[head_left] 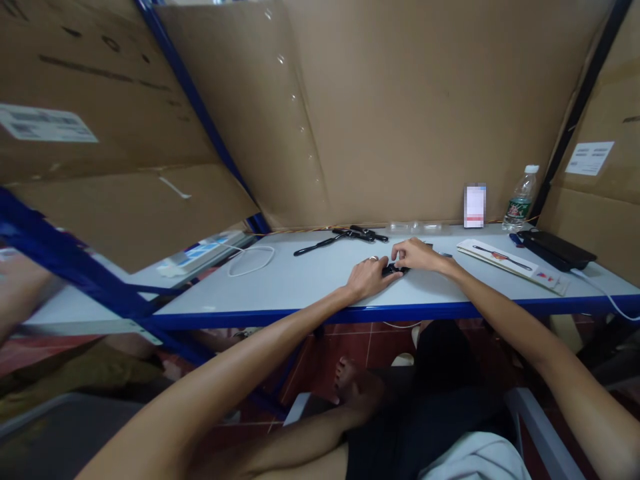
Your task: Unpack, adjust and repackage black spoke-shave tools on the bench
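Pale cloth (483, 455) nearest camera, close against you. Small black item (393, 269) on worktop (300, 287), near front edge, mostly covered. Your left grip (369, 276): nearly closed, item between thumb and fingers. Your right grip (415, 255): fingers bent just above item; cannot tell whether touching. Progress, as judged: handling under way, item not let go; its stage hidden by your fingers. Beyond, untouched: black strap-like pieces (330, 244), lying loose. Rightward: printed card (500, 259), black case (557, 250); toward back, lit phone (475, 207), bottle (518, 207).
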{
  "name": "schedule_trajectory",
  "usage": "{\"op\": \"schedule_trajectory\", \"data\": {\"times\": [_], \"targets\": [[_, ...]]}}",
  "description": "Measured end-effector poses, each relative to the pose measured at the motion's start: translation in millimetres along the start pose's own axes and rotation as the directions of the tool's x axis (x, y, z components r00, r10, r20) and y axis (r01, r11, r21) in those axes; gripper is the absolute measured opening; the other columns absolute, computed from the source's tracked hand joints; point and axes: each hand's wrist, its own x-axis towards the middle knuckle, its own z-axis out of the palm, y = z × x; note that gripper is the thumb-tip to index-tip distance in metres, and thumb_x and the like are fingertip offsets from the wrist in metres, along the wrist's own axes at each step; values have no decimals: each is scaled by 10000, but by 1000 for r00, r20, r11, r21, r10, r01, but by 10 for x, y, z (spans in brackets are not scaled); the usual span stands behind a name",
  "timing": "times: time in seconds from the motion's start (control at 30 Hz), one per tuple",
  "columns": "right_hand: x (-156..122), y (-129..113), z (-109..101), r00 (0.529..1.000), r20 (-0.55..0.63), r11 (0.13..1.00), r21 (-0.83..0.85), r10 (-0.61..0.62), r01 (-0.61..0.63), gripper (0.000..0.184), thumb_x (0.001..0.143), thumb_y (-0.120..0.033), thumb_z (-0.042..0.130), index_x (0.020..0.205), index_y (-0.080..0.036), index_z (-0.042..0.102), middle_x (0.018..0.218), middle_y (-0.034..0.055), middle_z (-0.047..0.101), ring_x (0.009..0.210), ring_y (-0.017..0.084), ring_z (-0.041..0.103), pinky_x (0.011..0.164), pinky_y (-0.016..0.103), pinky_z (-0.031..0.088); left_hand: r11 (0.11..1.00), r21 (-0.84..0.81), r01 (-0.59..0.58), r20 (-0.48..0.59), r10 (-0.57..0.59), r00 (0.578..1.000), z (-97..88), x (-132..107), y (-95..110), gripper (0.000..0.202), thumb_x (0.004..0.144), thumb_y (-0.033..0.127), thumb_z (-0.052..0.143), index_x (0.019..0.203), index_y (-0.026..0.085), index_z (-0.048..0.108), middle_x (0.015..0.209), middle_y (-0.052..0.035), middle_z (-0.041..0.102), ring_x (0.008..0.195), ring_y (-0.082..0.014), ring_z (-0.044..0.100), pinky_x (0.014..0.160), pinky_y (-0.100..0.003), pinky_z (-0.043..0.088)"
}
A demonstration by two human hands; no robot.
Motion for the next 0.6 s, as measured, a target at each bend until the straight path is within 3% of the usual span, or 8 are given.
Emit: {"op": "schedule_trajectory", "data": {"times": [0.13, 0.23, 0.4, 0.47, 0.6], "targets": [[-24, -95, 51, 998, -9, 998, 30, 54, -54, 242, 803, -42, 637, 982, -149, 759, 607, -16, 649, 646, 134, 597, 645, 238, 369, 1000, 4, -8, 0, 8, 1000, -14, 0, 7, 606, 942, 708, 454, 1203, 199, 654, 1089, -149, 718, 972, -311, 692, 781, -352, 469], [-31, -92, -6, 996, -5, 989, 119, 93, -91, 207, 828, -79, 626, 987, -142, 744, 555, -36, 612, 588, 122, 579, 630, 232, 390, 1000, 0, 3, 9, -3, 1000, -18, 5, 9, 607, 939, 720, 444, 1157, 200, 669, 1053, -142, 720, 955, -309, 695, 781, -350, 469], [-24, 22, -151, 997, 73, 952, 301, 36, -56, 259, 758, -152, 714, 1016, -167, 721, 939, 20, 747, 621, 101, 606, 561, 219, 409, 1000, -25, 14, 10, -14, 1000, -12, 14, 5, 614, 929, 735, 444, 1097, 192, 675, 1010, -142, 720, 919, -311, 697, 764, -354, 469], [-15, 62, -155, 994, 108, 960, 280, -7, -23, 239, 746, -149, 723, 984, -173, 733, 950, 24, 752, 681, 117, 628, 579, 219, 415, 999, -38, 9, 7, -8, 1000, -8, 15, 0, 606, 928, 732, 451, 1092, 191, 671, 1012, -141, 722, 918, -312, 698, 751, -352, 466], [1, 80, -66, 996, 79, 988, 147, -51, 39, 190, 736, -146, 763, 925, -165, 760, 751, 3, 716, 718, 143, 632, 644, 235, 406, 999, -49, 0, 7, 0, 1000, 0, 15, -11, 557, 941, 695, 469, 1097, 200, 670, 1039, -133, 732, 936, -302, 699, 754, -342, 464]]}}
